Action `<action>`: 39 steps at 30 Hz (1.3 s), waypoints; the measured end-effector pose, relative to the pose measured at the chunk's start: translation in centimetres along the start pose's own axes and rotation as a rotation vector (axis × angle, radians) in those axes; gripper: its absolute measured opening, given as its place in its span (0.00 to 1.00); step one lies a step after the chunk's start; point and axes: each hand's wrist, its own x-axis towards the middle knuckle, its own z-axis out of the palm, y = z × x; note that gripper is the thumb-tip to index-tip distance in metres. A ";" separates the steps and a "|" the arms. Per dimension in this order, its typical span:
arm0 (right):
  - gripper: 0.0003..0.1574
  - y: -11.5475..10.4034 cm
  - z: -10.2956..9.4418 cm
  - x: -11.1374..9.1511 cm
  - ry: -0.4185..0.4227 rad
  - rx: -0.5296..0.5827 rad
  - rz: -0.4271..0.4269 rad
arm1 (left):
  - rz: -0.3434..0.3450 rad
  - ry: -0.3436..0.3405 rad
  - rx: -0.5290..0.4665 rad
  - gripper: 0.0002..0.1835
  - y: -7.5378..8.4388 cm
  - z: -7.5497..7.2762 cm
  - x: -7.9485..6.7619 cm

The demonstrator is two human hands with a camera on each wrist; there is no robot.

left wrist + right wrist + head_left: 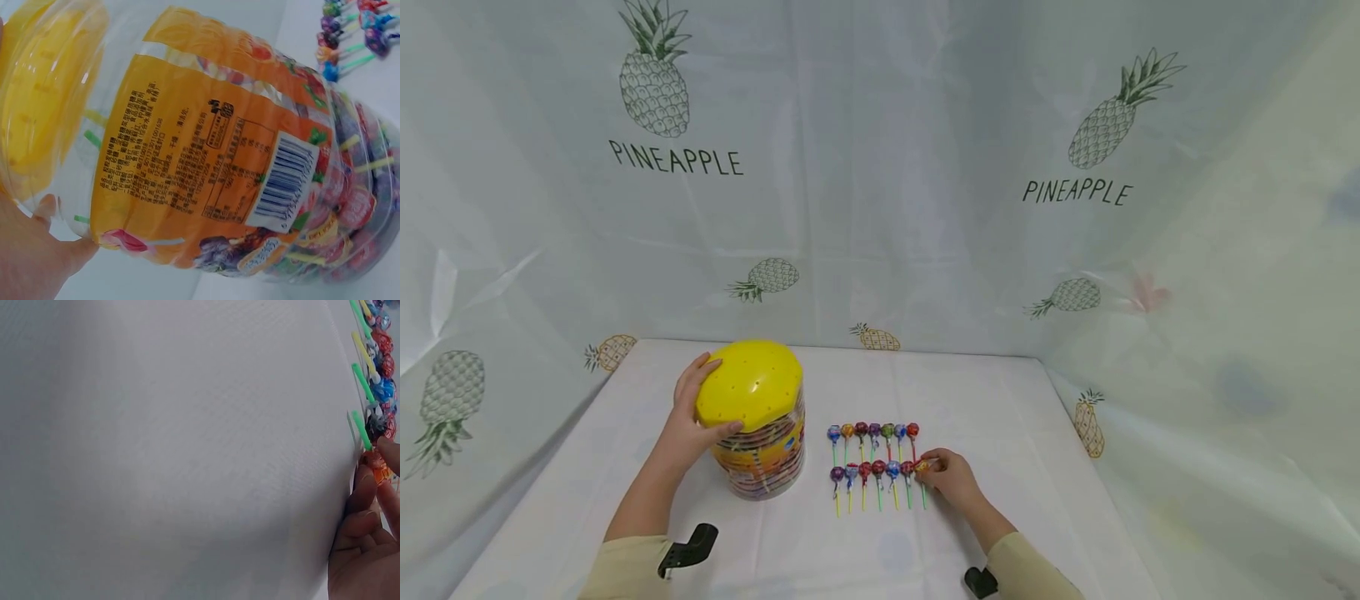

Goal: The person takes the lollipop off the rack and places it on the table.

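On the left of the table a clear plastic jar (762,467) of lollipops stands upright under a yellow lid (750,385). My left hand (687,418) grips it at the top, fingers and thumb spread round the lid's side. The left wrist view shows the jar's orange label (181,137) with a barcode. To the right, wrapped lollipops lie in two rows, a back row (874,430) and a front row (878,471). At the front row's right end my right hand (953,482) pinches an orange-wrapped lollipop (378,467) by its head; its green stick points toward me.
A white cloth covers the table (820,550). Behind it and at both sides hangs a pale curtain (880,183) printed with pineapples. Black wrist mounts (692,546) sit at both sleeves.
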 end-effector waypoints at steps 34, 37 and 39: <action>0.18 0.8 0.2 -0.2 -0.024 0.088 -0.048 | 0.035 0.011 -0.008 0.50 -0.4 0.2 0.0; 0.18 0.7 0.3 -0.2 -0.026 0.098 -0.040 | 0.044 0.013 -0.006 0.51 -0.5 0.2 0.0; 0.18 0.7 0.3 -0.2 -0.023 0.096 -0.032 | 0.043 0.013 -0.004 0.51 -0.6 0.2 0.1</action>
